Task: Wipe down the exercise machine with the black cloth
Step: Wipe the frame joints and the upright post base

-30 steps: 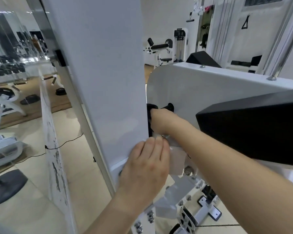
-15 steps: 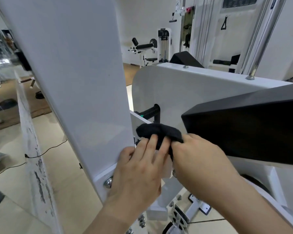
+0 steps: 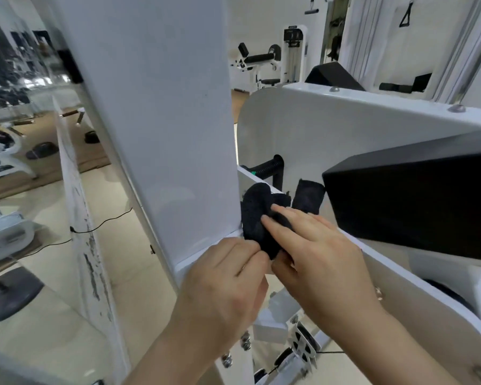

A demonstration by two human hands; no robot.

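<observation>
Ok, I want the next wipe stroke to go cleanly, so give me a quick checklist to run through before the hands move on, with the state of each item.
1. Black cloth in hand: ok, both hands touch it.
2. Right hand fingers on top of the cloth: ok.
3. Left hand at the cloth's lower edge: ok; how firmly it grips, cannot tell.
4. Cloth against the machine: ok, it sits bunched where the white upright panel meets the white frame rail.
5. Cloth spread flat for wiping: not ok, it is balled up.
6. Black pad beside the right hand clear of the stroke: cannot tell.
</observation>
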